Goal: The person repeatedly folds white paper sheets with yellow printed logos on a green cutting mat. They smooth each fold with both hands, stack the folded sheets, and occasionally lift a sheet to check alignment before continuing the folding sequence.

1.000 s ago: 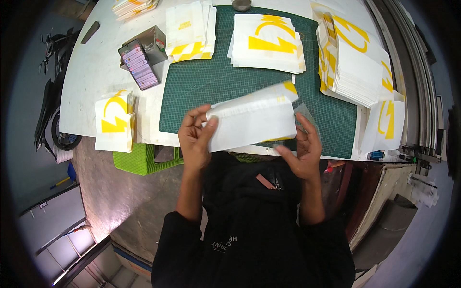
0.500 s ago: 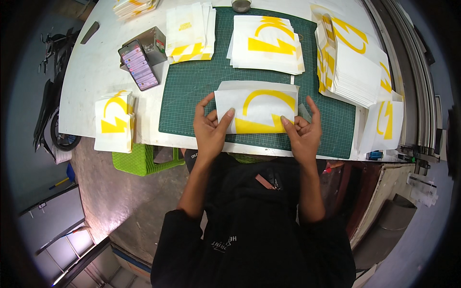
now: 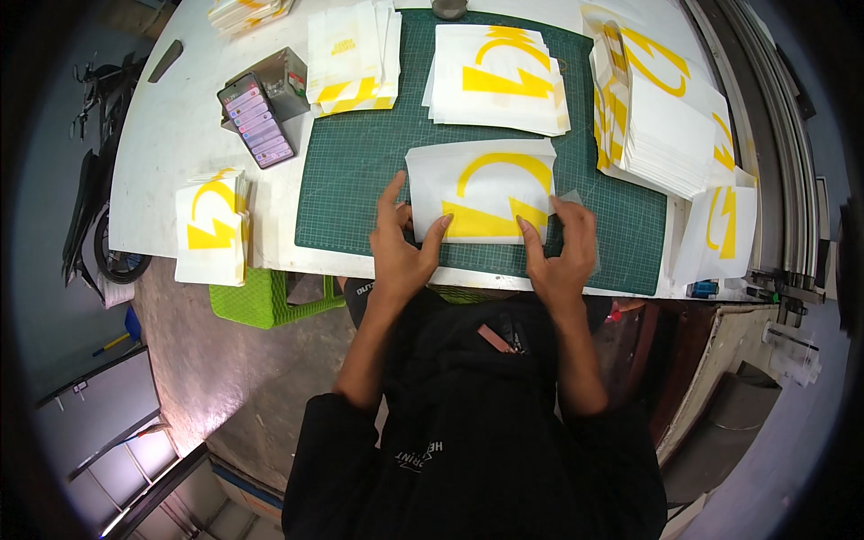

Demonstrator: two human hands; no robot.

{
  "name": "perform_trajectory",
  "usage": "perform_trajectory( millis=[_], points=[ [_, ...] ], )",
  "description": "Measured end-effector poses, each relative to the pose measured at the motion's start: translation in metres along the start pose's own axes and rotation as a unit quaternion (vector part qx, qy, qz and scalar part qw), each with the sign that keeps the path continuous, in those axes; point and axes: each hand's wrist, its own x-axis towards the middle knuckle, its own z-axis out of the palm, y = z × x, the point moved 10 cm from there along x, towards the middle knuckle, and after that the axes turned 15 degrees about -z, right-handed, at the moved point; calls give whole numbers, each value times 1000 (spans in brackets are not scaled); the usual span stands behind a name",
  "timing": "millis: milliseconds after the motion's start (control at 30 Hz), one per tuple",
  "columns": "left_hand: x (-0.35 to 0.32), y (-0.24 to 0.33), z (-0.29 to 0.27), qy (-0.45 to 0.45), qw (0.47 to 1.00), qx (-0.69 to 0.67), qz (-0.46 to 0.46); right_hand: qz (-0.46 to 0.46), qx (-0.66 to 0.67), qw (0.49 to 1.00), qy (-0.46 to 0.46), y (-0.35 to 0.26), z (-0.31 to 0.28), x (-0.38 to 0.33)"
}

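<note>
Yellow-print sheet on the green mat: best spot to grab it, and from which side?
Take the sheet by its near edge, coming in from the person's side. It lies flat on the green mat, so it needs a pinch at an edge. Both hands, left and right, rest on that edge. The far edge lies close to another stack.

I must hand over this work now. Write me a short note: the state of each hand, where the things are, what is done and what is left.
Left hand: flat, fingers pressing the near left edge of the yellow decal sheet.
Right hand: on the sheet's near right corner, with a small clear squeegee under it.
The sheet lies face up on the green cutting mat.
Done: sheet laid flat.
Left: apparently the pressing; stacks of similar sheets lie around the mat.
</note>
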Motion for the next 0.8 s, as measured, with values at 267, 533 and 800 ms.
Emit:
perform_trajectory(
  millis=[267,533,800],
  points=[
    [-12,0,0,-13,995,98,-1,-189,-59,972,-123,-44,15,-25],
    [-12,-11,-1,-54,998,-9,-20,109,127,986,23,1,-5,-38],
    [-9,25,-14,-33,962,-253,-92,58,271,961,20,-1,-10,0]
  ],
)
